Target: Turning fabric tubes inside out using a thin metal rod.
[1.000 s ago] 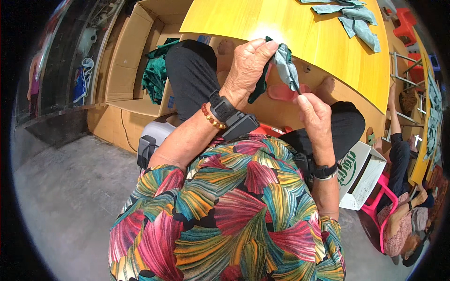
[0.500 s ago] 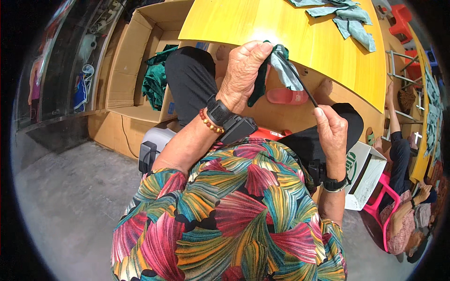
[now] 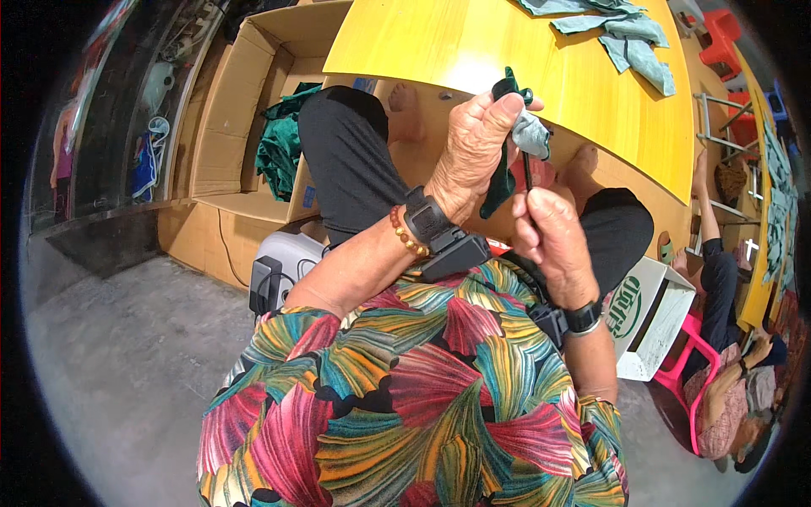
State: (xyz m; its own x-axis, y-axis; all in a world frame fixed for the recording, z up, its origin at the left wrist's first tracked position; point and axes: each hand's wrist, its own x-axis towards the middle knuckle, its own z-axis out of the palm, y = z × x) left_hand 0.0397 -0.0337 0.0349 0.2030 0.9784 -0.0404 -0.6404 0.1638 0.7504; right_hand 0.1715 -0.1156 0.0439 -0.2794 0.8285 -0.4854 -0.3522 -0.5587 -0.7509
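My left hand (image 3: pixel 475 152) is closed in a pinch on a small dark green velvety cloth piece (image 3: pixel 498 190), just off the table's near edge. Part of the cloth hangs below my fingers, and its pale grey-green side (image 3: pixel 530 135) is bunched at the fingertips. A thin dark rod (image 3: pixel 528 171) runs upright into that bunched part; its upper end is hidden in the cloth. Lower down, my right hand (image 3: pixel 553 237) is closed around the rod.
Pale green cloth strips (image 3: pixel 639 57) lie on the yellow table (image 3: pixel 439 42). At left, a cardboard box (image 3: pixel 218 160) holds dark green cloth (image 3: pixel 279 150). A white carton (image 3: pixel 657 317) and a pink chair (image 3: pixel 699 351) stand at right, where another person (image 3: pixel 716 410) sits.
My left hand has moved right with the cloth. My right hand has come left and closer to it; the rod has swung from slanted to nearly upright, and the pale part is more bunched.
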